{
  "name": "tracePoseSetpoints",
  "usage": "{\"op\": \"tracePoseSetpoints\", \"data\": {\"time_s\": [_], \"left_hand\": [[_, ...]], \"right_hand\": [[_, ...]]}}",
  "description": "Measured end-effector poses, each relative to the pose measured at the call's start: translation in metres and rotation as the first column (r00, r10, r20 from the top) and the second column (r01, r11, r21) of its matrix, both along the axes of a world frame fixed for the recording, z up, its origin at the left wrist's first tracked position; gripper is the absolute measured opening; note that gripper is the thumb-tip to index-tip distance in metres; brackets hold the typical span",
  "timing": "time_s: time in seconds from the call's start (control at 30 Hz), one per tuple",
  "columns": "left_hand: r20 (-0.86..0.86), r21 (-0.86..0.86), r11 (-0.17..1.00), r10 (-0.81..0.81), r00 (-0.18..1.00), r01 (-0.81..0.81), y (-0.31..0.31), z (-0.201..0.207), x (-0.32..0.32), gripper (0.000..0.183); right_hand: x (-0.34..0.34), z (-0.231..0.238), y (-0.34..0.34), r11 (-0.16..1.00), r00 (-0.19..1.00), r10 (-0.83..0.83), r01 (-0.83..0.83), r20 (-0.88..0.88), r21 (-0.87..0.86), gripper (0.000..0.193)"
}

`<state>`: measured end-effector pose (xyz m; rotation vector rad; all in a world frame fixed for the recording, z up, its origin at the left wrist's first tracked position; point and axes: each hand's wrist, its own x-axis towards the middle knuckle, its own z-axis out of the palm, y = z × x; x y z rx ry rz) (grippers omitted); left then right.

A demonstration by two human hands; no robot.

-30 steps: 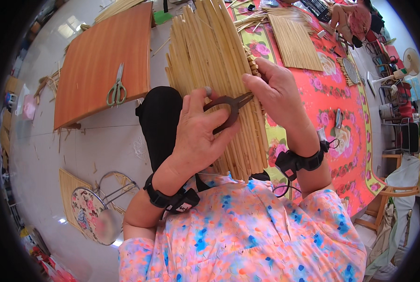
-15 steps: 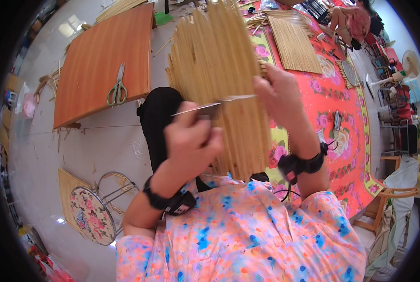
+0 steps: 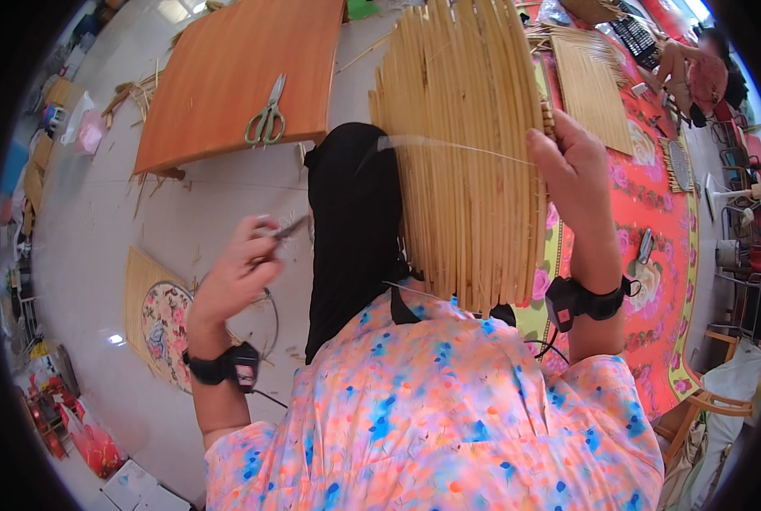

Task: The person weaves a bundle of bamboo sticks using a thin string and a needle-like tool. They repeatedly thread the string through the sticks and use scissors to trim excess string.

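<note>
A flat panel of straw-coloured stalks point(image 3: 470, 170), laid side by side with a ragged far edge, leans across my lap. My right hand point(image 3: 574, 162) is closed on its right edge, where short stalk ends stick out near the fingers. Across the panel's middle arcs a thin clear thread point(image 3: 461, 146). Out to the left, clear of the panel, my left hand point(image 3: 242, 266) is closed round a small dark pointed tool point(image 3: 292, 228); its exact kind is hard to make out. Its tip points toward my black-clad leg point(image 3: 356, 196).
Green-handled scissors point(image 3: 267, 119) lie on a low orange-brown table point(image 3: 227, 77). A round flowered stool point(image 3: 169, 328) stands at the left. To the right is a red flowered cloth point(image 3: 606, 230) bearing another stalk panel point(image 3: 591, 89). Another person point(image 3: 700, 72) sits at the far right.
My left hand has swung away from the panel to the left with the dark tool. The right hand still holds the panel's edge. The whole view has shifted, with things appearing farther right.
</note>
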<state>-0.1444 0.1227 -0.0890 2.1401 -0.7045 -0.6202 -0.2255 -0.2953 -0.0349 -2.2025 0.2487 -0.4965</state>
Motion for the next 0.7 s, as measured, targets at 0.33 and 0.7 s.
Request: {"op": "tracePoseSetpoints", "data": {"time_s": [0.33,0.7], "left_hand": [[0.610,0.574,0.185,0.553,0.568,-0.797,0.264,-0.115,-0.063,0.041],[0.710,0.359,0.504,0.399,0.580,-0.785,0.176,-0.102,-0.008,0.039]], "right_hand": [[0.001,0.002,-0.001,0.999,1.000,0.027,-0.027,-0.001,-0.019,0.029],[-0.001,-0.003,-0.004,0.997,0.997,0.043,-0.039,0.064,-0.060,0.032]]}}
